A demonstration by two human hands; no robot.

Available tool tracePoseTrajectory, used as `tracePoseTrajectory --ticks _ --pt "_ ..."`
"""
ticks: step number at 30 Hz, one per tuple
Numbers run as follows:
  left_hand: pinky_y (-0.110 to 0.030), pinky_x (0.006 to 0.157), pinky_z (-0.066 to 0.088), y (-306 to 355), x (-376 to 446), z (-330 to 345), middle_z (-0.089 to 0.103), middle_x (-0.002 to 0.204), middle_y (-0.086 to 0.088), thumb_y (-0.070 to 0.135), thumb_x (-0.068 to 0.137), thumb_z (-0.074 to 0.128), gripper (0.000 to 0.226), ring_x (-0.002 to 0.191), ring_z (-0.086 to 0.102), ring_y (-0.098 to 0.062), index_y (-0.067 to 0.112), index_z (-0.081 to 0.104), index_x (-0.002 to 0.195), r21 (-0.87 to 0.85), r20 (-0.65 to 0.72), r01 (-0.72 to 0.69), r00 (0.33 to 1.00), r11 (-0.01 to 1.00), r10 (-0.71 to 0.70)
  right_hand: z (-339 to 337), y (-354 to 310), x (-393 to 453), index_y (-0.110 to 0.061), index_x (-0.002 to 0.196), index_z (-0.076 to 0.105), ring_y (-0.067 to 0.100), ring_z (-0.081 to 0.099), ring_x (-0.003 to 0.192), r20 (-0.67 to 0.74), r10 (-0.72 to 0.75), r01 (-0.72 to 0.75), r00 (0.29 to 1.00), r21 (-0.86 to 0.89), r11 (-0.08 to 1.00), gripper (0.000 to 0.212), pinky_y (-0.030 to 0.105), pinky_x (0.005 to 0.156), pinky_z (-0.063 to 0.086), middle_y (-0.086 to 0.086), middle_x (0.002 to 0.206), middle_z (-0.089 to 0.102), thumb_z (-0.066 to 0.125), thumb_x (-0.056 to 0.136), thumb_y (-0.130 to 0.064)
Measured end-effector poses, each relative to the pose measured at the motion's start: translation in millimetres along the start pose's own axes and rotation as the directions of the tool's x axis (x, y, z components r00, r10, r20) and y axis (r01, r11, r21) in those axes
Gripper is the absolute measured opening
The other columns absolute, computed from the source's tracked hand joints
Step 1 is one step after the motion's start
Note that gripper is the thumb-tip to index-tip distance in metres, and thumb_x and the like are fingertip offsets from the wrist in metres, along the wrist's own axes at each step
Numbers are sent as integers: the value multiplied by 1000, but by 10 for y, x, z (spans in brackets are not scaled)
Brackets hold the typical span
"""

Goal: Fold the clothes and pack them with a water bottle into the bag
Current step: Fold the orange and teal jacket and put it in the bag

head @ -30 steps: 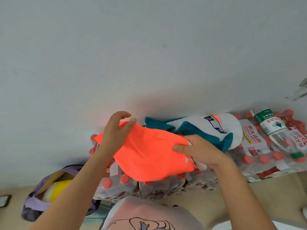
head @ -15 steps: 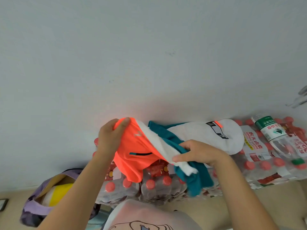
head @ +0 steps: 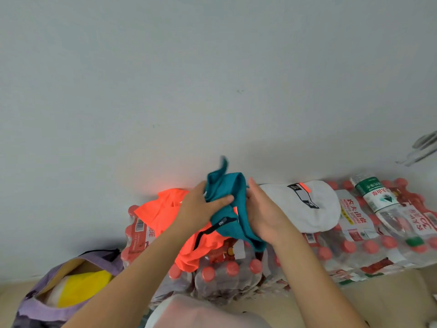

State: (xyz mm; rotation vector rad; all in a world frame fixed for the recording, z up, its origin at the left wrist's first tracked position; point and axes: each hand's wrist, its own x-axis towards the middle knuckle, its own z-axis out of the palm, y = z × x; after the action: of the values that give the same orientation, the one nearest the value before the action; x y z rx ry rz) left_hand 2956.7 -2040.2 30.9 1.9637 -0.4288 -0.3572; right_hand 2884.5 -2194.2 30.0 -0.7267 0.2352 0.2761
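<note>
An orange, teal and white garment (head: 163,213) lies on shrink-wrapped packs of red-capped bottles (head: 354,247). My left hand (head: 198,209) grips its teal part (head: 227,185), thumb across the bunched fabric. My right hand (head: 262,211) holds the same teal fold from the right side. The garment's white part (head: 305,207) spreads flat to the right. A single water bottle (head: 378,200) with a green-and-white label lies on the packs at far right. A purple bag (head: 47,301) stands open at lower left with something yellow inside.
A plain white wall (head: 212,79) rises right behind the bottle packs. The beige floor (head: 378,301) shows below them. My own pale shirt (head: 203,313) fills the bottom middle.
Both hands have come together at the middle, bunching the teal part upward. The orange part now lies spread to the left instead of being held up.
</note>
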Motion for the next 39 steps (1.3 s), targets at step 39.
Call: tracePoseTrajectory --ticks 39 --pt "-34 75 60 80 75 -655 72 114 -13 42 84 64 42 103 70 -27 13 70 113 -687 116 241 968 686 -223 -196 136 160 -16 117 68 23 68 107 -99 -159 78 982 -557 827 35 28 84 56 4 115 73 74 86 -31"
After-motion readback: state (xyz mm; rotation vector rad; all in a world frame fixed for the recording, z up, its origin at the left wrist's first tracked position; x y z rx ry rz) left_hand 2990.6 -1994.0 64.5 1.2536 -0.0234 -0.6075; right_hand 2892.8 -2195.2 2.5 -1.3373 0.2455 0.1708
